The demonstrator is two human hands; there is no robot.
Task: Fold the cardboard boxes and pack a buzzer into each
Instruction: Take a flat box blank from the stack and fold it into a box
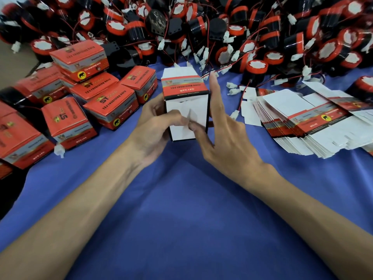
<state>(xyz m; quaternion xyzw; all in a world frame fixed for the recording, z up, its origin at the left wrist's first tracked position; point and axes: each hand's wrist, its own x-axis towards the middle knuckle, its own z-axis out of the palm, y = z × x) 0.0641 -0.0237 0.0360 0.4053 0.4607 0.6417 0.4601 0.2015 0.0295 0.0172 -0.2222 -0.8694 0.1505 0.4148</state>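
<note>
Dead centre, a box (185, 91) is up off the blue cloth (191, 209), held between both hands with its open end turned toward the camera and the white flaps (179, 134) partly folded in. The left hand (155, 126) wraps the box's left side, fingers curled round it, thumb (173, 118) lying across the flaps. The right hand (226, 138) is spread wide: forefinger (214, 87) straight up along the box's right edge, its thumb (198, 129) pressing on the flaps right next to the left thumb; the other fingers are too blurred to judge. Behind, a big heap of buzzers (256, 65) with trailing wires and white plugs. To the left, closed boxes (113, 112) are piled up. To the right lies a fanned stack of flat boxes (302, 122).
</note>
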